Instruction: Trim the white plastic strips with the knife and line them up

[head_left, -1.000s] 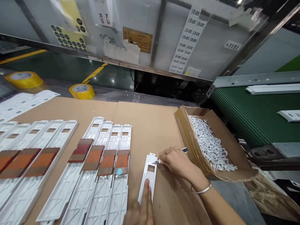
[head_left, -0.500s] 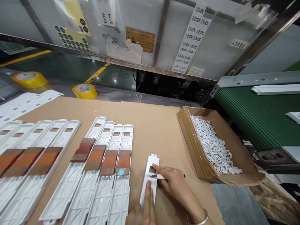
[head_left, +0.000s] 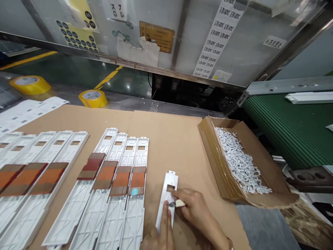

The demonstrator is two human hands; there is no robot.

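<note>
A long white plastic strip (head_left: 170, 180) with a square window near its top end lies alone on the brown cardboard sheet (head_left: 166, 146). My left hand (head_left: 157, 238) presses its fingers on the strip's lower part. My right hand (head_left: 195, 211) grips a small craft knife (head_left: 177, 203), whose metal blade tip touches the strip just below the window. Part of the strip is hidden under both hands. To the left lie several similar white strips (head_left: 134, 215), each with a brown-and-orange patch across it.
A cardboard box (head_left: 208, 146) full of small white plastic clips (head_left: 240, 161) stands to the right. Beyond it runs a green conveyor belt (head_left: 288, 132) with white strips. Yellow tape rolls (head_left: 93, 98) sit past the sheet's far edge, below a labelled glass panel.
My right hand and the knife have moved down the strip, from its upper right side to just below the window. The view has shifted slightly. My left hand stays on the strip.
</note>
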